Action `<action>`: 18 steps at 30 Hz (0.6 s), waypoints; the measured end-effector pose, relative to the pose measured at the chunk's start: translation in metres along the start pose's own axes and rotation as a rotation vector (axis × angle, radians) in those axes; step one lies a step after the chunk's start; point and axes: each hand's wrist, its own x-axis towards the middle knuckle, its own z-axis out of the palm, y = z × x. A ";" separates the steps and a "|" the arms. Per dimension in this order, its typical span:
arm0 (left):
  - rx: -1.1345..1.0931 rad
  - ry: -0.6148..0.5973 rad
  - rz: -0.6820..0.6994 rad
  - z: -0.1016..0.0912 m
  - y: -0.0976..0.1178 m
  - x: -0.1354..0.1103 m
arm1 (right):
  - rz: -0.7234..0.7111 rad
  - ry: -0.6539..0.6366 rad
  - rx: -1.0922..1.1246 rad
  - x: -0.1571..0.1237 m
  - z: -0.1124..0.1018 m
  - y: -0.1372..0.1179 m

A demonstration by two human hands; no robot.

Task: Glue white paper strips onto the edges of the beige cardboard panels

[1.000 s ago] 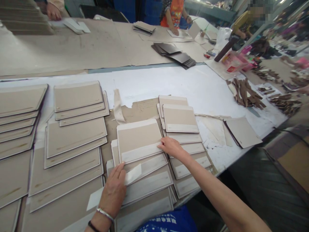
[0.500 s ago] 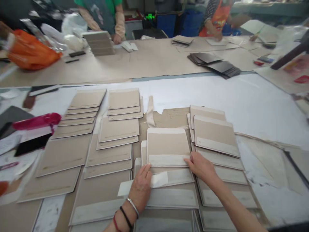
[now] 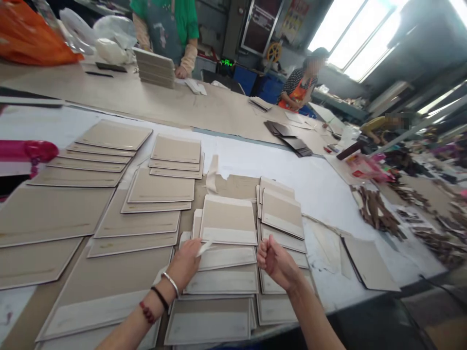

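Note:
My left hand [image 3: 187, 261] is closed on a thin white strip [image 3: 205, 247], whose end sticks out past the fingertips; the rest is mostly behind the hand. This hand is over the left edge of the middle column of beige panels. Just above it lies a beige panel [image 3: 229, 214] with a pale band along its near edge. My right hand [image 3: 276, 261] is raised a little over the gap between the middle and right columns, its fingers curled in and nothing visible in them. Beside it is the right column's top beige panel [image 3: 282, 211].
Overlapping beige panels [image 3: 134, 216] fill the left side of the white table [image 3: 226, 148]. Dark sheets [image 3: 288, 138] lie on the far table. Two people [image 3: 164, 39] stand behind it. At right are brown scraps [image 3: 377, 211] and a beige board [image 3: 372, 262].
The view has tilted and swung right. My right hand has let go of the middle panel's corner and turned with curled fingers. My left hand has come off the panel's edge with the strip.

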 end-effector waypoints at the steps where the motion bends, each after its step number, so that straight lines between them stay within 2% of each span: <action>1: -0.033 0.019 -0.003 -0.005 -0.001 -0.002 | 0.009 -0.044 0.088 -0.007 0.007 0.000; 4: -0.191 0.044 -0.082 -0.025 0.004 -0.012 | 0.008 -0.089 0.211 -0.024 0.023 0.002; 7: -0.437 -0.003 -0.292 -0.045 0.014 -0.027 | -0.004 -0.102 0.260 -0.034 0.033 0.004; 10: -0.617 -0.033 -0.449 -0.055 0.023 -0.048 | 0.006 -0.117 0.264 -0.041 0.046 0.006; 14: -0.698 -0.008 -0.540 -0.049 0.034 -0.087 | 0.025 -0.132 0.132 -0.041 0.067 0.016; 16: -0.745 -0.017 -0.579 -0.040 0.039 -0.107 | 0.053 -0.192 0.029 -0.038 0.078 0.025; 18: -0.800 0.033 -0.632 -0.030 0.044 -0.123 | 0.081 -0.273 -0.084 -0.033 0.089 0.036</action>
